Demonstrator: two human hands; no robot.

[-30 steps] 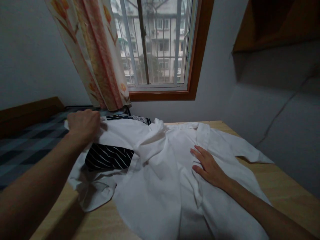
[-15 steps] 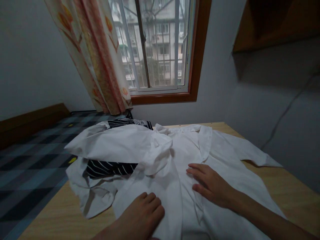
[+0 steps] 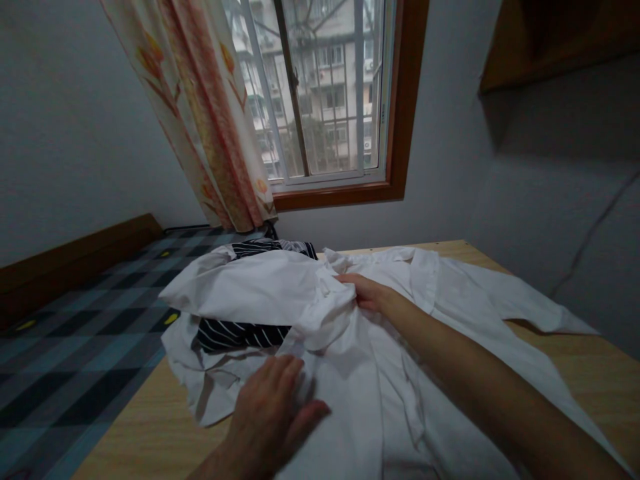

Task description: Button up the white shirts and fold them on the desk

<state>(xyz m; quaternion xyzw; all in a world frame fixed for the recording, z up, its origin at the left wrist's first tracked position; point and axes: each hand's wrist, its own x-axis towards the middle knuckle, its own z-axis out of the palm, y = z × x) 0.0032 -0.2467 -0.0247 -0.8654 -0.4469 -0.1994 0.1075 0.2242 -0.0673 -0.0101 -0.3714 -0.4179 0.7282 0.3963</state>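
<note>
A white shirt (image 3: 400, 373) lies spread over the wooden table, one sleeve stretched out to the right and its front open. My right hand (image 3: 367, 292) reaches to the bunched cloth near the collar, closed on its edge; some fingertips are hidden by the fabric. Lower down, my left hand (image 3: 270, 403) rests on or just over the left front of the shirt, fingers stretched and thumb apart. Left of the collar, a black garment with white stripes (image 3: 243, 335) shows from under a white sleeve (image 3: 260, 287).
The wooden table (image 3: 160, 407) borders a bed with a dark checked sheet (image 3: 100, 333) on the left. Behind stand a window (image 3: 325, 100) and a flowered curtain (image 3: 210, 120). A wooden cabinet (image 3: 565, 43) hangs at the upper right, and a cable (image 3: 590, 233) runs down the wall.
My right hand has moved forward and left, from the shirt's middle to the bunched cloth by the collar. My left hand has shifted slightly left and its thumb has spread. The view has turned slightly left.
</note>
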